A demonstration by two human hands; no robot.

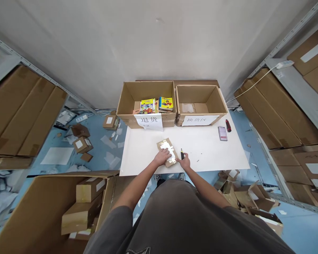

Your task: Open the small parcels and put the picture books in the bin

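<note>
On the white table in front of me lies a small taped cardboard box (171, 161) with a white label, set at a slant. My left hand (163, 157) rests on top of it, fingers stretched over the label. Close to the box's right side, my right hand (184, 161) grips a black and yellow utility knife (182, 154), its tip pointing away from me. Whether the right hand's thumb side touches the box I cannot tell.
Behind stand two open cartons with paper signs: the left carton (119, 109) holds books (166, 103), the right carton (222, 106) some plastic. A red cutter (228, 125) and purple packets (223, 133) lie at right. A large carton (29, 211) of boxes stands at lower left; shelves flank both sides.
</note>
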